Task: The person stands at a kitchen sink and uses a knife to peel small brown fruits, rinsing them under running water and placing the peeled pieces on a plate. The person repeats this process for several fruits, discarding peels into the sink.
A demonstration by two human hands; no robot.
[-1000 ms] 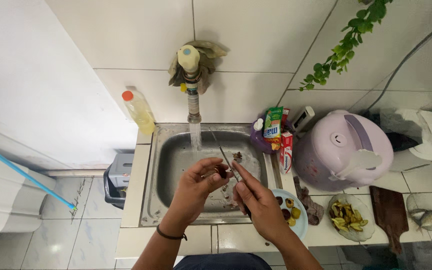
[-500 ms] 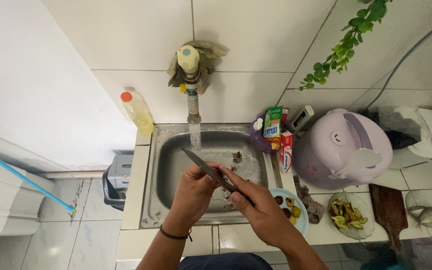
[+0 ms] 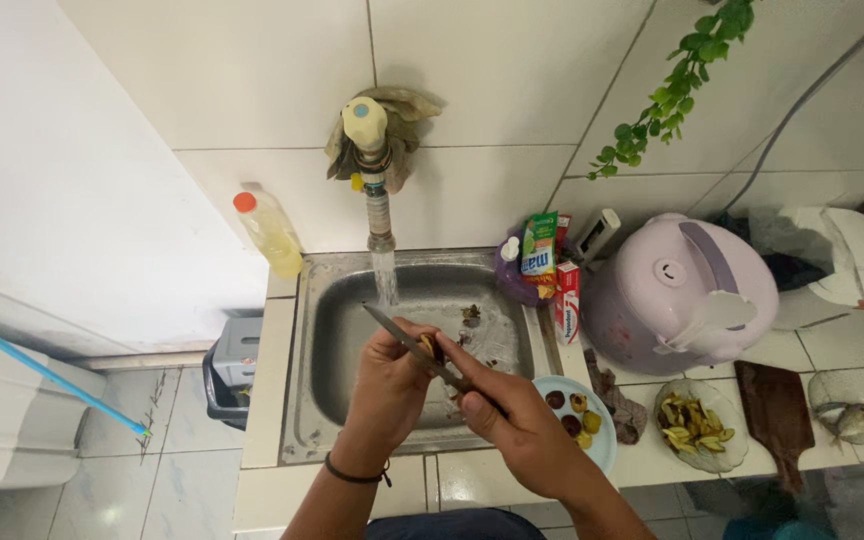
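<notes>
While water runs from the wall tap (image 3: 380, 215) into the stainless steel sink (image 3: 332, 340), both hands work over the basin. The right hand (image 3: 512, 425) is closed around the dark handle of a thin steel kitchen knife (image 3: 407, 340), its blade pointing toward 10 o'clock. The left hand (image 3: 392, 375) pinches a small brownish food piece (image 3: 430, 347) against the blade. At 3 o'clock of the hands, a pale blue plate (image 3: 602, 450) of brown and yellow pieces sits on the tiled surface (image 3: 472, 480).
</notes>
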